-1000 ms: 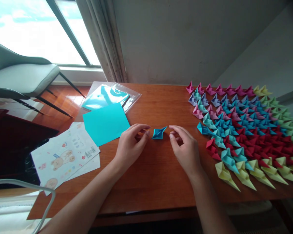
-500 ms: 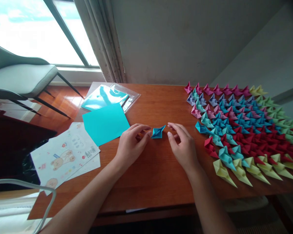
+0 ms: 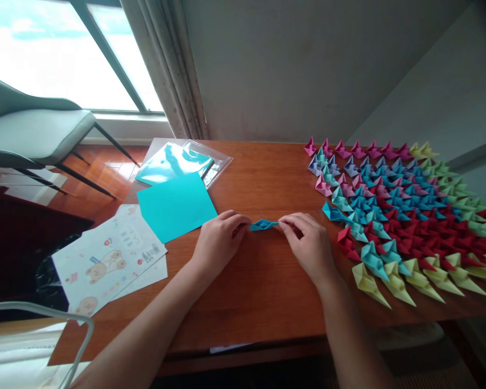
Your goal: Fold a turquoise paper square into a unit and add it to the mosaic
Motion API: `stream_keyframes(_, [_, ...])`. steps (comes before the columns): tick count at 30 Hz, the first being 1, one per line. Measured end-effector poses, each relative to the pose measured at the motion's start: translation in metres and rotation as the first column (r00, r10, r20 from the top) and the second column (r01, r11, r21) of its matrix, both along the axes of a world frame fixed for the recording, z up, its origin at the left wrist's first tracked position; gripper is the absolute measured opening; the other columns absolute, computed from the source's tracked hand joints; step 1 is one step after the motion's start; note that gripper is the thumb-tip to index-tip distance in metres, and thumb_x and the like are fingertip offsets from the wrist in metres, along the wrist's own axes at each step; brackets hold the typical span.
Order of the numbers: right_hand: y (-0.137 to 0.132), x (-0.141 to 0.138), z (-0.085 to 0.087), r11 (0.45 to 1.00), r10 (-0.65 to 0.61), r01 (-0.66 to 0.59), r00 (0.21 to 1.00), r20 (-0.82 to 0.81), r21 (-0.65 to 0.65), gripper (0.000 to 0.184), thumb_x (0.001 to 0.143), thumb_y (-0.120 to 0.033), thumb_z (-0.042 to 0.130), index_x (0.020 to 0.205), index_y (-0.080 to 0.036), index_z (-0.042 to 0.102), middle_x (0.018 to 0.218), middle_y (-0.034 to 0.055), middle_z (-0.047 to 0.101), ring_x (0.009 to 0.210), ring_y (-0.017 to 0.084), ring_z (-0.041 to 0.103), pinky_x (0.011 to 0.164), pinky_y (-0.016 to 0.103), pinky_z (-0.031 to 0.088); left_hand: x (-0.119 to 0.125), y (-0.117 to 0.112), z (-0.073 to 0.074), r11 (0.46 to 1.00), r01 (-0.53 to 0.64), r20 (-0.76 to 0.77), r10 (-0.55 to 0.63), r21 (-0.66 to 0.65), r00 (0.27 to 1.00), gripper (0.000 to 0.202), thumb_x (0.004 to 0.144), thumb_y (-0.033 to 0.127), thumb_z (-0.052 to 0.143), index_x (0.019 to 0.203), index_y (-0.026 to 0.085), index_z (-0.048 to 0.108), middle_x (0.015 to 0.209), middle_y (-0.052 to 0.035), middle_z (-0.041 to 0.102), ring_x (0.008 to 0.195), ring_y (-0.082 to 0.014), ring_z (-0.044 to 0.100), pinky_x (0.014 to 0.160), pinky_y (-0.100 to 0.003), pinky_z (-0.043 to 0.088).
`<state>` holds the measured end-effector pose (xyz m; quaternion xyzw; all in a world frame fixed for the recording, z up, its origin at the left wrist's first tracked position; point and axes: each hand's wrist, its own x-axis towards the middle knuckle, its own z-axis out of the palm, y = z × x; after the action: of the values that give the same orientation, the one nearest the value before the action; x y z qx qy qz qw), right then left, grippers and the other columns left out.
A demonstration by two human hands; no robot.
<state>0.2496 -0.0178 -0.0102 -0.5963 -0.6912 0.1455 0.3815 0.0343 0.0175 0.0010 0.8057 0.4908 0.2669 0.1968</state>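
A small blue folded paper boat (image 3: 264,225) is held by its two pointed ends just over the wooden table, seen from above as a narrow diamond with a hollow middle. My left hand (image 3: 222,235) pinches the left tip between thumb and fingers. At the other end, my right hand (image 3: 306,237) pinches the right tip, its fingers closed. Just beyond my left hand lies a flat turquoise paper sheet (image 3: 176,207), its right corner close to my knuckles.
Many folded paper boats (image 3: 413,232) in several colours stand in rows on the right. Clear plastic packets of paper (image 3: 176,163) lie at the back left, bear-printed sheets (image 3: 109,259) at the left edge. A white cable (image 3: 87,335) curves at lower left, a chair (image 3: 40,129) beyond.
My right hand has closed onto the boat's right tip, where it was apart and open before. The boat is now stretched level between both hands, its right point lowered.
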Motion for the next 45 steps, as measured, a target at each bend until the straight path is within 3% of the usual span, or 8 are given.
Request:
stream_keyframes(4, [-0.0013,0.0045,0.002,1.0,0.01,-0.01,1.0,0.005,-0.014,0.013,0.094,-0.022,0.057,0.089,-0.022,0.069,0.09,0.006,0.071,0.088,0.023,0.064,0.081,0.037,0.051,-0.0006,0.0012,0.0005,1.0,0.017,-0.079,-0.016,0.013,0.997,0.015,0.092,0.02,0.055,0.088,0.022,0.07,0.091,-0.0014,0.072,0.076,-0.0156,0.065,0.065,-0.025,0.045])
stream_keyframes(11, [-0.0033,0.0059,0.0038,0.999,-0.031,0.03,0.998,-0.046,-0.023,0.012,0.094,-0.025,0.059,0.087,-0.022,0.069,0.09,0.0051,0.071,0.087,0.022,0.064,0.078,0.035,0.05,0.0011,0.002,0.0044,0.999,0.02,0.053,-0.018,-0.026,0.998,0.013,0.091,0.016,0.055,0.088,0.02,0.067,0.091,-0.0015,0.072,0.073,-0.0139,0.063,0.066,-0.024,0.046])
stream_keyframes(19, [-0.0017,0.0064,0.001,0.999,0.035,-0.036,0.999,-0.031,-0.024,0.011,0.094,-0.022,0.057,0.089,-0.022,0.068,0.09,0.0053,0.069,0.089,0.022,0.063,0.082,0.036,0.05,-0.0013,0.0037,0.0027,0.997,0.063,0.038,-0.061,-0.041,0.997,0.013,0.09,0.016,0.057,0.089,0.021,0.068,0.09,-0.0016,0.071,0.077,-0.015,0.064,0.067,-0.024,0.047])
stream_keyframes(31, [-0.0035,0.004,0.0011,0.998,0.059,-0.06,0.998,-0.033,-0.037,0.018,0.092,-0.022,0.058,0.107,-0.024,0.067,0.107,0.0071,0.071,0.1,0.024,0.065,0.09,0.041,0.053,0.0042,-0.0007,0.0024,0.996,0.066,0.094,-0.061,-0.054,0.994,0.017,0.09,0.02,0.057,0.102,0.021,0.069,0.098,-0.0051,0.071,0.077,-0.0154,0.066,0.064,-0.025,0.051])
stream_keyframes(39, [-0.0044,0.0054,0.0023,0.998,0.061,-0.063,0.996,-0.062,-0.028,0.02,0.091,-0.023,0.058,0.109,-0.024,0.067,0.11,0.0075,0.07,0.102,0.024,0.065,0.08,0.037,0.057,0.0021,-0.0007,0.0045,0.999,0.038,0.103,-0.034,-0.035,0.994,0.017,0.09,0.026,0.059,0.104,0.02,0.067,0.097,-0.0054,0.07,0.079,-0.0158,0.067,0.066,-0.025,0.053])
stream_keyframes(45, [-0.0046,0.0071,0.0033,0.998,0.055,-0.054,0.997,-0.05,0.03,0.03,0.088,-0.012,0.051,0.109,-0.024,0.067,0.11,0.0067,0.07,0.105,0.023,0.065,0.094,0.041,0.054,0.0013,-0.0006,0.0074,0.999,0.031,0.117,-0.029,-0.009,0.993,0.017,0.093,0.027,0.055,0.103,0.021,0.067,0.099,-0.0054,0.071,0.081,-0.0163,0.068,0.068,-0.026,0.051])
